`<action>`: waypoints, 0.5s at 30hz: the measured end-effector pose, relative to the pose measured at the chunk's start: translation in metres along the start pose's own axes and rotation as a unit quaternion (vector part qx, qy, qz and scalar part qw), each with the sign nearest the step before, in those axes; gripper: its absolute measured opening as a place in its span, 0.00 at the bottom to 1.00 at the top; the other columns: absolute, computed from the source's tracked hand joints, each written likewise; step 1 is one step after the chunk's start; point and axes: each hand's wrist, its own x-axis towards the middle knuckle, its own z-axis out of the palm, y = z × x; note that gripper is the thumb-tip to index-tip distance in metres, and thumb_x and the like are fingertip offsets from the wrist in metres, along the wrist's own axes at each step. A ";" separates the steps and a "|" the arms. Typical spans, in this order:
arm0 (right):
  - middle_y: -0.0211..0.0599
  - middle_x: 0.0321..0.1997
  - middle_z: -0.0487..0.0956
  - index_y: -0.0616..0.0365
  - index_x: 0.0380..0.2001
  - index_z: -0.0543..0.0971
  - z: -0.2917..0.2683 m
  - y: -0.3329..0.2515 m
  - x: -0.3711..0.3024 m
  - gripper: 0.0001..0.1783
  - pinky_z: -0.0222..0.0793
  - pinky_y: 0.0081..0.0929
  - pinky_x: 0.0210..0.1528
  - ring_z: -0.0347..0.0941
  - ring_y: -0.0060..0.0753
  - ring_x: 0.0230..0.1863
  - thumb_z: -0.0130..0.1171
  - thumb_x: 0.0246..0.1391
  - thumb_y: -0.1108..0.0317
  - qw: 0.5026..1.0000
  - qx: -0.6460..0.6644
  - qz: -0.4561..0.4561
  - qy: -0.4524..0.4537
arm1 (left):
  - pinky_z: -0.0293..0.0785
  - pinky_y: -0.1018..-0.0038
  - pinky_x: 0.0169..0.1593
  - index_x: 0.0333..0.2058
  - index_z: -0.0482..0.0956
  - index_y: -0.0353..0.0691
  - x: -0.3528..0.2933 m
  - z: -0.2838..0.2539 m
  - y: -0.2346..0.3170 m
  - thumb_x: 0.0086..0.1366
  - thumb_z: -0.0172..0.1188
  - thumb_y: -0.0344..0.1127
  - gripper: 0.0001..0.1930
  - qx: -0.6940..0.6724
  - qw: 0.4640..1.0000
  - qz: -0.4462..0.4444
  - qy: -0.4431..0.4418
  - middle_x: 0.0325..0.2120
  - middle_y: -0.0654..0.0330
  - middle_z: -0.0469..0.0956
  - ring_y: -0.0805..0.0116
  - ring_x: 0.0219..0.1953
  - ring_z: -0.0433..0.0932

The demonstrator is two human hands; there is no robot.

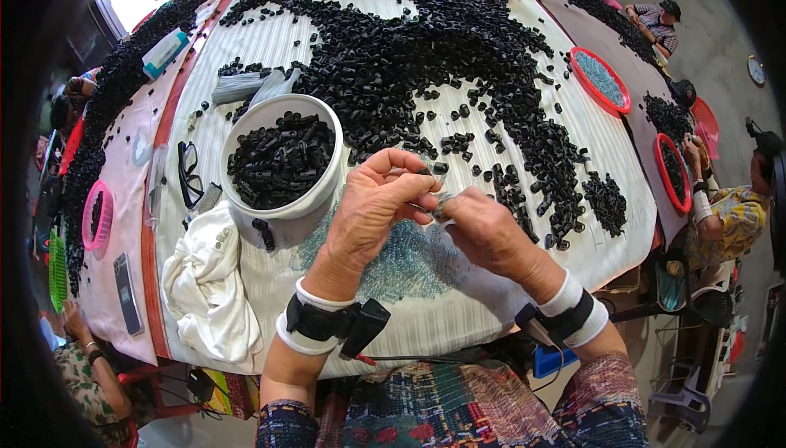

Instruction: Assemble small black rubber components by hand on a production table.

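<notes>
Left hand (368, 202): fingers curled; cannot tell whether its grip pinches anything.
Right hand (491, 231): bunched at the left fingertips; contact likewise hidden.
Clear beads (405, 272): 6 o'clock of the 2 hands, partly masked; probably light, slippery, best pinched singly.
Black pieces (282, 162): in the bowl (286, 214), 10 o'clock; likely stiff, held sideways.

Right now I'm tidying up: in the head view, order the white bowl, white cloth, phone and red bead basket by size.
1. White bowl and white cloth: too alike to rank
2. Red bead basket
3. Phone
</notes>
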 end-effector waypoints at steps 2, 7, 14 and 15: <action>0.36 0.28 0.71 0.58 0.36 0.72 0.011 0.004 -0.001 0.16 0.70 0.32 0.33 0.69 0.41 0.31 0.55 0.39 0.78 0.999 -0.026 -0.005 -0.017 | 0.77 0.81 0.25 0.37 0.73 0.35 0.000 -0.001 0.000 0.57 0.59 0.27 0.09 0.014 1.000 -0.008 -0.002 0.28 0.56 0.78 0.74 0.27 0.79; 0.32 0.27 0.69 0.53 0.32 0.71 0.014 0.008 -0.007 0.10 0.69 0.28 0.32 0.67 0.35 0.28 0.53 0.43 0.70 0.983 -0.176 -0.005 -0.049 | 0.78 0.81 0.26 0.41 0.74 0.33 0.002 -0.003 -0.005 0.59 0.58 0.27 0.11 0.035 0.999 -0.007 -0.020 0.30 0.57 0.78 0.75 0.28 0.78; 0.39 0.30 0.72 0.64 0.38 0.69 -0.018 -0.002 0.000 0.16 0.71 0.24 0.32 0.76 0.32 0.31 0.56 0.42 0.82 0.966 0.147 0.169 0.126 | 0.78 0.81 0.28 0.43 0.75 0.32 0.000 0.003 -0.017 0.59 0.60 0.28 0.13 0.067 0.997 -0.003 -0.028 0.29 0.60 0.78 0.76 0.29 0.78; 0.39 0.30 0.72 0.65 0.38 0.69 -0.021 -0.003 0.002 0.15 0.72 0.22 0.33 0.76 0.29 0.32 0.56 0.43 0.81 0.956 0.186 0.169 0.153 | 0.77 0.82 0.28 0.42 0.76 0.33 -0.002 0.009 -0.015 0.58 0.60 0.28 0.13 0.073 0.997 -0.014 -0.030 0.29 0.61 0.77 0.77 0.29 0.77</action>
